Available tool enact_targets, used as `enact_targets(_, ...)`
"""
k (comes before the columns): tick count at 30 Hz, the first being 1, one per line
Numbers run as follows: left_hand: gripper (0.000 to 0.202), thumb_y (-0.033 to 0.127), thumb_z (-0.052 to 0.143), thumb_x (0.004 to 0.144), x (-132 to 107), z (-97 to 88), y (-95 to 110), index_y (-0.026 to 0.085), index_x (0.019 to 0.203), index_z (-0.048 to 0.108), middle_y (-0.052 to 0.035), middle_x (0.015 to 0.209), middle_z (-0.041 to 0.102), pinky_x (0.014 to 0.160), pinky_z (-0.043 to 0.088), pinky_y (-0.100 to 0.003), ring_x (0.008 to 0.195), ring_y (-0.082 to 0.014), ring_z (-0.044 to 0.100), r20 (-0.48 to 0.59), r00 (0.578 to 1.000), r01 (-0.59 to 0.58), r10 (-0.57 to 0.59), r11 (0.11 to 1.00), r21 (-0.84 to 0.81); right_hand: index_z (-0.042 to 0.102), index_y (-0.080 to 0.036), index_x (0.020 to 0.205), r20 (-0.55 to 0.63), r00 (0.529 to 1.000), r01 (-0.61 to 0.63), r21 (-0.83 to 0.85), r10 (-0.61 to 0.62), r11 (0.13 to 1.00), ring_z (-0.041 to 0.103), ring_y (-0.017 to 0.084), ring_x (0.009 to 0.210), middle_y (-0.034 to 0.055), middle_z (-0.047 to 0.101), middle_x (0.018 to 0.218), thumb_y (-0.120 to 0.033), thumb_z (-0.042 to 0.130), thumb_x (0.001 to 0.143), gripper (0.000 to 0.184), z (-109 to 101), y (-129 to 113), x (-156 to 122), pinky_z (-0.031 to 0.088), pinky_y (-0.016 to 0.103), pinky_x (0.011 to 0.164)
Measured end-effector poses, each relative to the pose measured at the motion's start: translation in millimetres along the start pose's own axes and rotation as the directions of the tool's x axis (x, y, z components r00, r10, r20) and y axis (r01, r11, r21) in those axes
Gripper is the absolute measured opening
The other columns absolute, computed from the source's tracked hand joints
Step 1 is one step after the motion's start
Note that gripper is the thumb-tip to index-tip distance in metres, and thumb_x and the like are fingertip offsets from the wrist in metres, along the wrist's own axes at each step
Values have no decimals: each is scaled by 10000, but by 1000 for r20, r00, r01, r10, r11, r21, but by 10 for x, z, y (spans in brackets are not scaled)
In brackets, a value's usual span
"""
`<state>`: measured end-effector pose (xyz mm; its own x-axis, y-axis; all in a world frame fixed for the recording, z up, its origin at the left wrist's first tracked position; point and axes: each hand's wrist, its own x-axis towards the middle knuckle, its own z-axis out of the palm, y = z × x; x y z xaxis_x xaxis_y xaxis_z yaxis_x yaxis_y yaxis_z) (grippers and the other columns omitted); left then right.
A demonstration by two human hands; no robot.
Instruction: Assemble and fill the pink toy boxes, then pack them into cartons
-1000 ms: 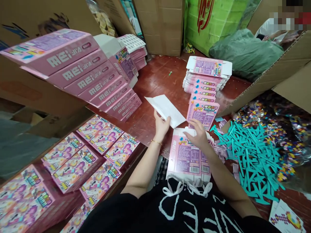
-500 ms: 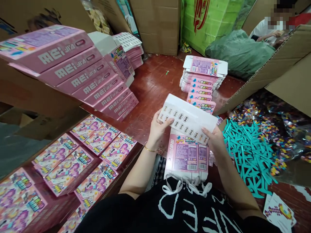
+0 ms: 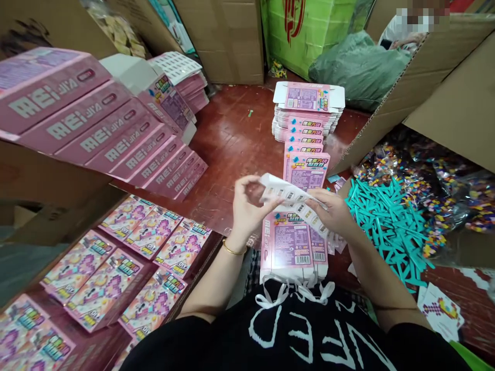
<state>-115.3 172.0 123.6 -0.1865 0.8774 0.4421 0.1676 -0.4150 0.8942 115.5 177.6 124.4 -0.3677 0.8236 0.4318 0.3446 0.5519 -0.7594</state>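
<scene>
A white sheet of small oval stickers [image 3: 294,198] with dark print is bent and tilted between my two hands. My left hand [image 3: 247,208] grips its left end, the thumb along the lower edge and the index finger curled near the upper corner. My right hand [image 3: 334,211] pinches the other end, with its thumb and fingers over the sheet. Just below, a pink box [image 3: 288,247] with purple printed panels lies in front of my body, a second one beside it. Beyond the sheet, a row of overlapping flat pink boxes [image 3: 307,167] leads away.
Pink MEIJIA boxes [image 3: 96,123] are stacked on the left, above packed boxes [image 3: 108,283] with pixel-art fronts. A stack of flat cartons [image 3: 309,98] stands ahead. On the right are teal plastic pieces [image 3: 386,226], bags of coloured beads [image 3: 436,190] and a cardboard flap [image 3: 382,108]. A person sits behind.
The sticker sheet, held flatter before, is now bent and turned more edge-on. My hands have come closer together, the right one moving inward over the sheet. The view has shifted slightly right.
</scene>
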Motion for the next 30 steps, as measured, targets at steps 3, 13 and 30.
enact_targets(3, 750, 363, 958, 505, 130, -72, 75, 200, 1160, 629, -80, 1143, 684, 837, 567, -289, 1006, -200, 670, 202, 979, -7, -16, 994, 110, 728, -193, 873, 101, 995, -12, 24, 9, 1000, 670, 195, 840, 61, 726, 879, -367, 584, 937, 234, -50, 31, 15, 522, 324, 764)
enact_targets(13, 469, 478, 694, 830, 243, -32, 116, 141, 534, 557, 32, 485, 474, 443, 248, -200, 470, -60, 398, 345, 917, 88, -201, 945, 315, 634, -185, 683, 127, 964, -241, 52, 233, 969, 528, 119, 559, -4, 618, 617, -488, 589, 895, 372, -159, 171, -39, 396, 249, 532)
enact_targets(30, 356, 361, 856, 641, 133, 136, -23, 131, 820, 650, -38, 756, 726, 578, 547, -220, 652, -129, 661, 355, 852, 372, -385, 922, 108, 653, -217, 811, -59, 997, -41, 226, 56, 973, 670, 194, 941, 61, 714, 971, -364, 641, 907, 176, -194, 193, -28, 543, 356, 827)
